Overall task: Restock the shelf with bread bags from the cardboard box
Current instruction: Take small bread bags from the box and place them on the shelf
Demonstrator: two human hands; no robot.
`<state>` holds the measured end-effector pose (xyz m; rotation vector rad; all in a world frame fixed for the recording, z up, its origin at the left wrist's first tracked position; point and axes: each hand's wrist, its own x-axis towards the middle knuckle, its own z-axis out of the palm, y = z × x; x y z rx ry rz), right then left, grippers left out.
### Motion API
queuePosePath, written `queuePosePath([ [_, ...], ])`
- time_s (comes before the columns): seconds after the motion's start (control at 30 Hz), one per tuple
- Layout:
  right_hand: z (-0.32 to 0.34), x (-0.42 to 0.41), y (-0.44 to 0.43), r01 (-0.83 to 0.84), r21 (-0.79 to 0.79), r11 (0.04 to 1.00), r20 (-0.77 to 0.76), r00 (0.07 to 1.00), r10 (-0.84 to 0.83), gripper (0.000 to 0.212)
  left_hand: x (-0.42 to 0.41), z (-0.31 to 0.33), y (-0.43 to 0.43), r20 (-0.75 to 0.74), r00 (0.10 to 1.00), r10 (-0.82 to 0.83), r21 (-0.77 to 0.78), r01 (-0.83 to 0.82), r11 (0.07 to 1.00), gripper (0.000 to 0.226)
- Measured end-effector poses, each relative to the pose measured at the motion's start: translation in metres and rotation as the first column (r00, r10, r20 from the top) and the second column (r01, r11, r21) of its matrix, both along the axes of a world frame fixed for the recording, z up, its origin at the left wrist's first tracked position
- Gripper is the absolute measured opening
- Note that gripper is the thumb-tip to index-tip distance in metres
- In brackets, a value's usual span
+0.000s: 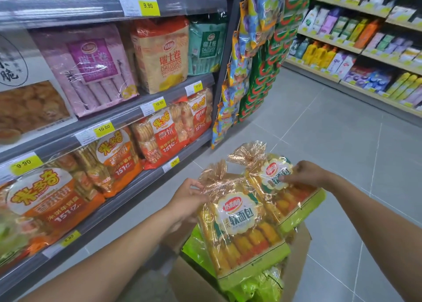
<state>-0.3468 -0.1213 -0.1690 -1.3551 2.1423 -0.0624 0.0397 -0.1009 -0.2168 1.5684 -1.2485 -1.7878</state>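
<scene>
Two bare forearms [109, 258] reach in from 7 and 4 o'clock toward the middle of the view. The left hand [187, 199] curls round the upper left edge of the nearer bread bag [243, 224], thumb on the crinkled clear film just below its gathered neck. The right hand [306, 174] grips the farther bread bag [290, 194] near its top, fingers lying across the round white label. Both bags lie side by side, touching, tilted with their tied necks pointing toward 12 o'clock, above the open cardboard box [296, 253] at 6 o'clock. They seem lifted clear of it, though the contact underneath is hidden. Inside the box, green packs [197, 249] show beneath them.

From 8 to 11 o'clock runs the shelf [134, 184], its grey rails carrying yellow price tags [104, 128]. Orange rice-cracker bags [54, 201] fill the lower levels, and pink, orange and green Swiss roll bags [161, 55] stand above. At 12 o'clock, snack strips [253, 57] hang from the shelf end. Grey tiled floor [331, 130] stretches toward 2 o'clock, where far shelving [356, 50] holds bottles and cartons.
</scene>
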Motion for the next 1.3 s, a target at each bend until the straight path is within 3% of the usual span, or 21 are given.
queuePosePath([
  [0.07,0.001,-0.004,0.003,0.031,-0.013,0.999,0.079,0.996,-0.030,0.106,0.002,0.002,-0.003,-0.018,0.999,0.046,0.012,-0.046,0.999,0.046],
  [0.13,0.004,-0.005,0.006,0.067,-0.004,0.998,0.145,0.987,-0.065,0.092,0.004,0.003,-0.008,-0.048,0.993,0.107,0.071,-0.103,0.992,0.063],
  [0.27,0.008,-0.004,0.008,0.049,0.068,0.996,0.232,0.971,-0.063,0.079,0.009,0.015,-0.016,-0.078,0.997,0.012,0.198,0.003,0.980,0.037],
  [0.37,0.011,-0.001,0.010,0.059,0.098,0.993,0.272,0.959,-0.084,0.072,0.011,0.014,-0.021,-0.063,0.998,-0.025,0.246,0.040,0.969,0.055],
  [0.53,0.012,0.001,0.013,0.097,0.015,0.995,0.315,0.944,-0.097,0.061,0.008,0.011,-0.018,-0.274,0.956,0.105,0.266,-0.030,0.964,0.050],
  [0.63,0.009,0.001,0.013,0.108,-0.003,0.994,0.363,0.927,-0.099,0.048,0.010,0.006,-0.014,-0.296,0.955,0.032,0.277,0.054,0.959,0.057],
  [0.7,0.008,0.004,0.012,0.122,-0.018,0.992,0.393,0.914,-0.105,0.052,0.009,0.003,-0.010,-0.242,0.970,-0.026,0.246,0.087,0.965,0.058],
  [0.8,0.009,0.006,0.008,0.119,-0.047,0.992,0.405,0.910,-0.090,0.068,0.009,0.000,-0.007,-0.295,0.955,0.025,0.236,0.048,0.971,0.076],
  [1.0,0.024,0.019,0.004,0.149,-0.150,0.977,0.388,0.918,-0.081,0.067,0.022,0.015,-0.019,-0.387,0.921,0.031,0.133,0.022,0.991,0.075],
  [1.13,0.031,0.026,-0.007,0.210,-0.253,0.944,0.440,0.894,-0.081,0.098,0.043,0.041,-0.034,-0.376,0.926,0.034,0.014,-0.031,0.999,0.070],
  [1.3,0.068,0.067,-0.014,0.228,-0.418,0.879,0.499,0.866,0.012,0.028,0.086,0.081,-0.057,-0.371,0.925,0.081,-0.094,-0.124,0.988,0.080],
])
